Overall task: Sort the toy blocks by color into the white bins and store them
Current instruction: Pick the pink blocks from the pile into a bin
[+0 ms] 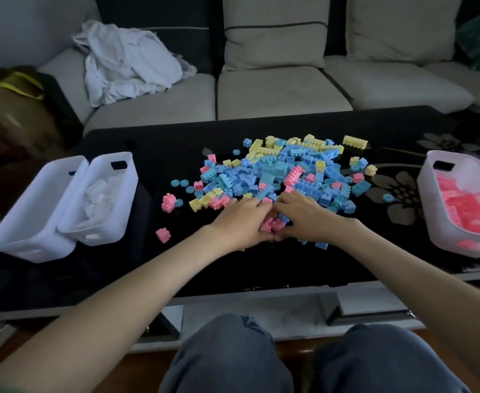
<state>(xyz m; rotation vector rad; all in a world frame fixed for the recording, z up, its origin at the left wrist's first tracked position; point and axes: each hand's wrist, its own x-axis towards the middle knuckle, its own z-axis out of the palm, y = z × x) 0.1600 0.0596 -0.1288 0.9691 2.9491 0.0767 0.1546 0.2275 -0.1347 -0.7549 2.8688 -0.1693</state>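
A heap of blue, yellow and pink toy blocks (284, 174) lies in the middle of the black table (137, 268). My left hand (241, 219) and my right hand (304, 219) meet at the heap's near edge, cupped together around a small clump of pink blocks (270, 224). At the left stand two white bins: an outer bin (29, 211) whose inside I cannot see and an inner bin (102, 199) holding white blocks. The white bin on the right (460, 205) holds pink blocks. Two loose pink blocks (163, 235) (168, 202) lie left of my hands.
A pale sofa (275, 89) runs behind the table with a crumpled white cloth (125, 61) on its left seat. A dark bag (15, 109) sits at the far left. My knees (233, 355) are under the table's near edge.
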